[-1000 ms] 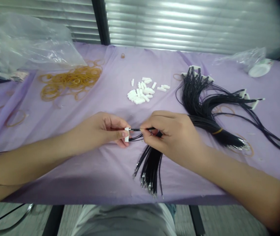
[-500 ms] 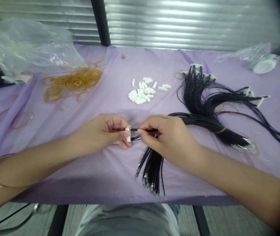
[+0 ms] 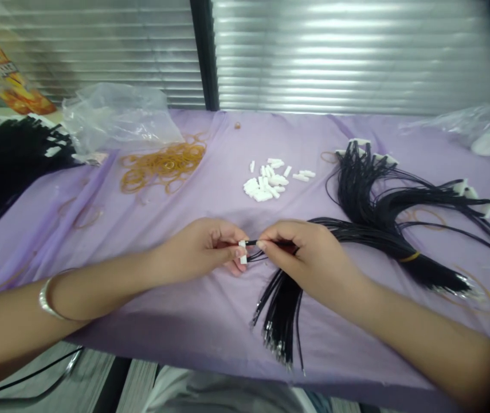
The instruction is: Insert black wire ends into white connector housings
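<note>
My left hand (image 3: 204,250) pinches a small white connector (image 3: 242,252) above the purple table cover (image 3: 176,321). My right hand (image 3: 309,255) is closed on a thin black wire (image 3: 255,242), its tip right at the connector. A bundle of loose black wires (image 3: 281,307) with metal ends hangs from under my right hand toward the table's front edge. More short wires run from the connector's lower side.
A pile of white connectors (image 3: 268,179) lies behind my hands. Black wire harnesses (image 3: 382,195) with a yellow band spread at the right. Rubber bands (image 3: 163,163) and a clear plastic bag (image 3: 116,117) sit at the back left, more black wires (image 3: 4,160) at far left.
The view has shifted right and down, so everything sits further right and lower. My right hand has brought the wire's tip closer to the connector.
</note>
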The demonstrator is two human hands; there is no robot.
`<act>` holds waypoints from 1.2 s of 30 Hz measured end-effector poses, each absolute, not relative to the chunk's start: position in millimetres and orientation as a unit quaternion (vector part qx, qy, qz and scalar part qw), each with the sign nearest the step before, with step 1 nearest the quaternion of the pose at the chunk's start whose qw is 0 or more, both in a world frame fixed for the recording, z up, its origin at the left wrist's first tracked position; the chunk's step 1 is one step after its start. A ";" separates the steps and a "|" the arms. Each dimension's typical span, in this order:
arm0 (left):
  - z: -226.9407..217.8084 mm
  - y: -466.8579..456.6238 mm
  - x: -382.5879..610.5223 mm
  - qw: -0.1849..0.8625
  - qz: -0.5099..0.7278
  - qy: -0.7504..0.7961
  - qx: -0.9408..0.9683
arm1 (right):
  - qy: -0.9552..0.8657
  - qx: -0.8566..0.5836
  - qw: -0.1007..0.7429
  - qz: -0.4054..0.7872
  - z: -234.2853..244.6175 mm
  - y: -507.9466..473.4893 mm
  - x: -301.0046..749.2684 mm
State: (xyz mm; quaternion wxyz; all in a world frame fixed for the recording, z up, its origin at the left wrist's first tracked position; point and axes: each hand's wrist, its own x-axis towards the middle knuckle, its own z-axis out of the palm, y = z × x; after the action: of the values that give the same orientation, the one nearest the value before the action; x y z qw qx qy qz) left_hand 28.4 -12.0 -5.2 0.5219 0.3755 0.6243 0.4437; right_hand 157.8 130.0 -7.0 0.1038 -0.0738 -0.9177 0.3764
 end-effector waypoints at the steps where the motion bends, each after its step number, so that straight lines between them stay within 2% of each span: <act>1: -3.3 -12.1 27.3 0.524 0.436 0.620 0.390 | -0.914 -0.080 0.099 0.385 -6.0 130.6 157.4; 6: 3.5 -11.7 23.2 0.475 0.383 0.654 0.447 | -0.899 -0.098 0.084 0.418 -5.0 134.0 156.7; 14: -2.2 -9.5 15.0 0.448 0.333 0.665 0.496 | -0.890 -0.066 0.113 0.436 -13.0 134.1 155.5; 36: -4.8 -4.1 15.9 0.469 0.343 0.665 0.469 | -0.883 -0.067 0.147 0.442 -15.2 130.6 155.4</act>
State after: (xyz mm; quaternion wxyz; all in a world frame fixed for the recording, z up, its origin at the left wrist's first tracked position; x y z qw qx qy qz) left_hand 15.9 -4.1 -4.8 0.4686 0.4690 0.6652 0.3434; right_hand 155.4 130.6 -15.2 0.1468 -0.0670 -0.8825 0.4417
